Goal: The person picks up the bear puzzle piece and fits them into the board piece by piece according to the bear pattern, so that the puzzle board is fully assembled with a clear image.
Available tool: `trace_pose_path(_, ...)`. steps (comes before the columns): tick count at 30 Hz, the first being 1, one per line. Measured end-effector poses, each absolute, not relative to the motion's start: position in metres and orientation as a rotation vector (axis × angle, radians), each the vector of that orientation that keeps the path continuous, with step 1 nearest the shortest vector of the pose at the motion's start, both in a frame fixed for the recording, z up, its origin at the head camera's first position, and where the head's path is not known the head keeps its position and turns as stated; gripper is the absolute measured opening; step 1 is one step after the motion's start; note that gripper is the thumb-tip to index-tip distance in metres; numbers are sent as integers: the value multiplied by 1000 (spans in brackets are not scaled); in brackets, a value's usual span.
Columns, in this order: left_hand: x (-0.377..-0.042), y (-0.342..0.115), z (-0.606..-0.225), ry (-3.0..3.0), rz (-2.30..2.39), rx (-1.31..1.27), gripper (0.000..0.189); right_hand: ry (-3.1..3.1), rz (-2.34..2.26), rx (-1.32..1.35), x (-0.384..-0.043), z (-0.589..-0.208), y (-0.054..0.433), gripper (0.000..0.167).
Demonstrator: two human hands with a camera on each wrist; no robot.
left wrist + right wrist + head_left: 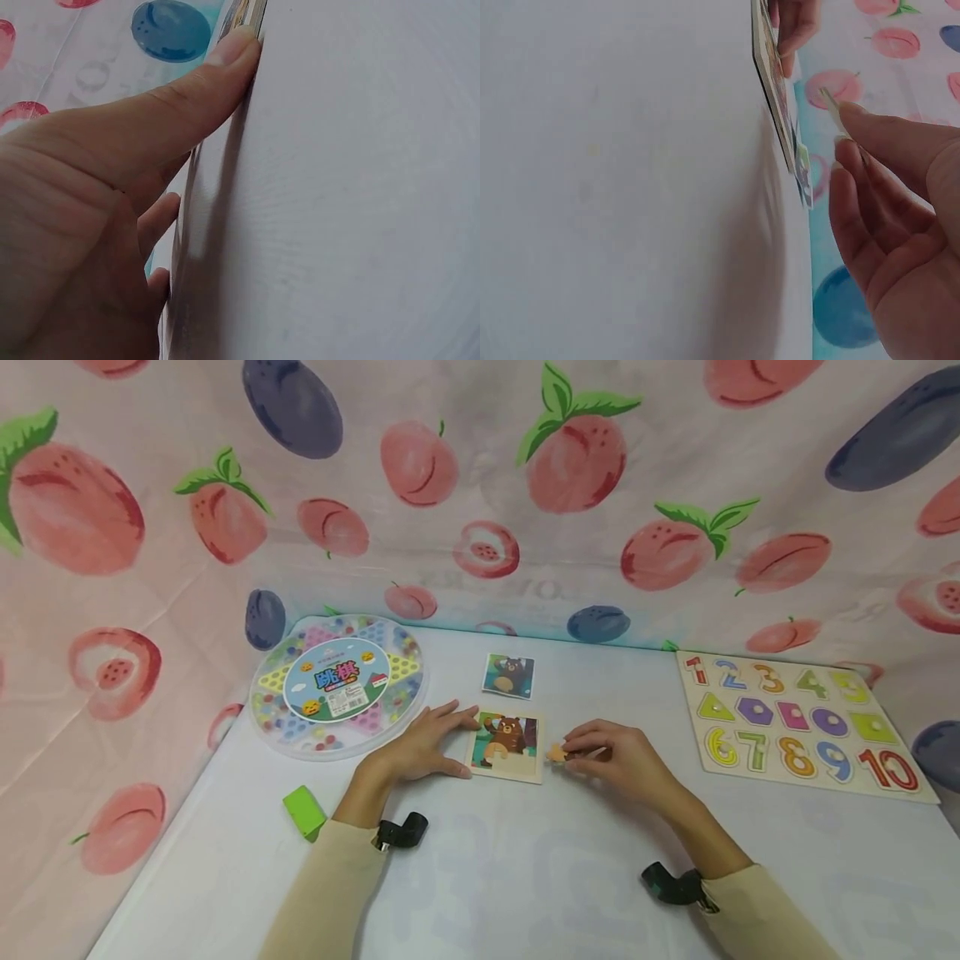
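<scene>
A small square wooden jigsaw puzzle (507,737) with a bear picture lies mid-table, bare wood showing along its lower right part. My left hand (422,745) rests at its left side, fingers spread and fairly straight, thumb touching the edge near the lower corner. In the left wrist view that thumb (217,67) lies along the board's side. Just right of the board, my right hand (618,762) pinches a light brown puzzle piece (557,753) between thumb and fingers, held above the table. The right wrist view shows this piece (829,106) nearly edge-on.
Behind the puzzle lies a bear picture card (509,677). A round Chinese checkers set (337,683) sits at the back left, close to my left hand. Nearer the front left is a green block (303,812). A number and shape board (802,724) occupies the right side.
</scene>
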State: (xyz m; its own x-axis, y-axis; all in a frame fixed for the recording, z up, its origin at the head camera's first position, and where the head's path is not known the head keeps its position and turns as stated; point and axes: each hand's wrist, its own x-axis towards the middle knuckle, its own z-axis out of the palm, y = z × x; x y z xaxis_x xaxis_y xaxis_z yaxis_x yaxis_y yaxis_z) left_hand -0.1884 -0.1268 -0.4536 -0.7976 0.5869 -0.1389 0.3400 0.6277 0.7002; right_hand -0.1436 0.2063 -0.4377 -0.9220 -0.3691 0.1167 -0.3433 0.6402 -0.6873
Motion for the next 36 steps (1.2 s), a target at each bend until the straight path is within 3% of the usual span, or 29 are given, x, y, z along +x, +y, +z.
trace_pose_path(17,-189,-127,-453,2501,976,725,65,2747,-1242,-623,-153,-441,159,19)
trace_pose_path(36,-189,-128,-455,2494,997,714,64,2683,-1223,-661,-153,-450,142,22)
